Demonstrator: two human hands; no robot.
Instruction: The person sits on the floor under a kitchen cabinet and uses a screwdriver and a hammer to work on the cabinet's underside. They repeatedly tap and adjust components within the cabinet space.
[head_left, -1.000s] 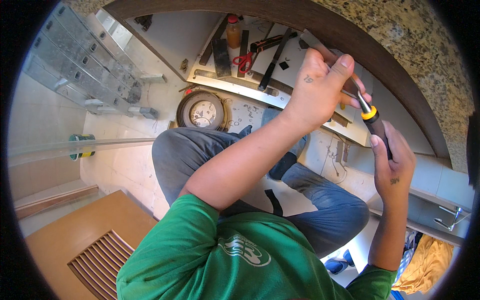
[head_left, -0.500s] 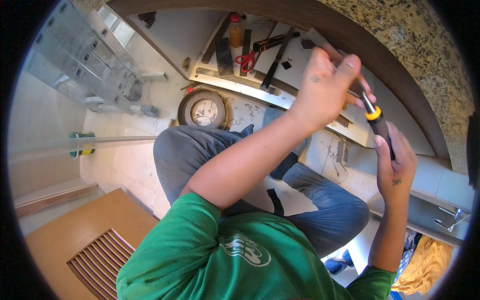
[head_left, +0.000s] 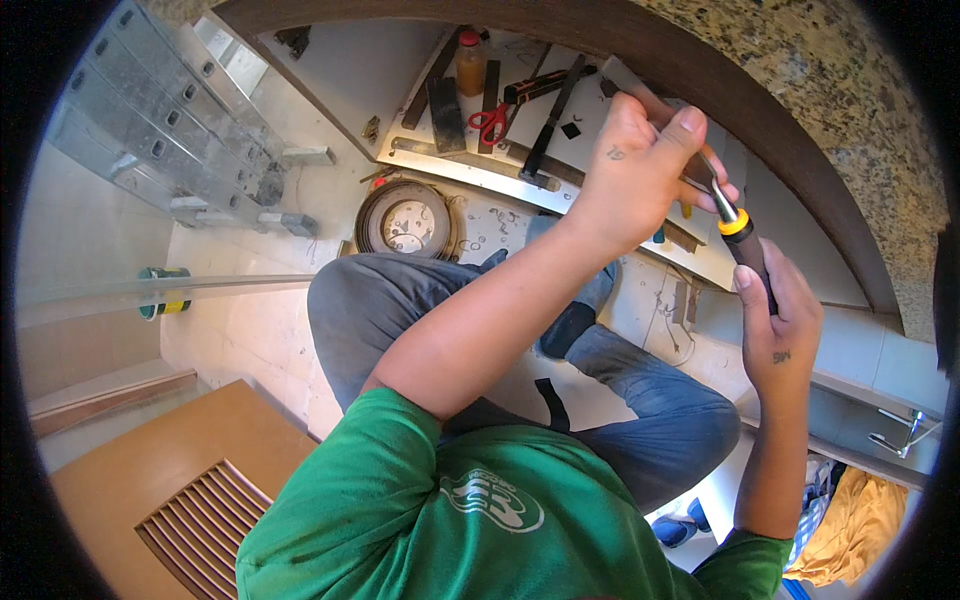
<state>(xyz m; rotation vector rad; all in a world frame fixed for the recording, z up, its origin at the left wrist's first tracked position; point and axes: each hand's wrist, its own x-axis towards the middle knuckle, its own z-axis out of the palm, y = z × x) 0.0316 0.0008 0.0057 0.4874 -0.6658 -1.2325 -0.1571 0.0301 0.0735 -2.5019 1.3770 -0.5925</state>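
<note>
My right hand [head_left: 782, 325] wraps round the dark handle of a chisel [head_left: 734, 224], with its thumb laid along the grip. A yellow ring and a shiny neck join the handle to a long flat metal blade. My left hand [head_left: 640, 170] is closed round the blade, its thumb on top. The blade's far end sticks out past the left fingers toward the cabinet's dark curved edge. Part of the blade is hidden behind the left hand. The tool slants from upper left to lower right.
On the cabinet board lie red-handled scissors [head_left: 488, 124], a black-handled tool [head_left: 538, 150], dark strips and a red-capped bottle [head_left: 470, 64]. A roll of edging strip [head_left: 372, 222] rests on the floor. A metal ladder [head_left: 170, 110] stands left; a granite counter [head_left: 850, 90] curves overhead at right.
Both hands and the chisel have shifted slightly to the left. The grip of each hand looks the same.
</note>
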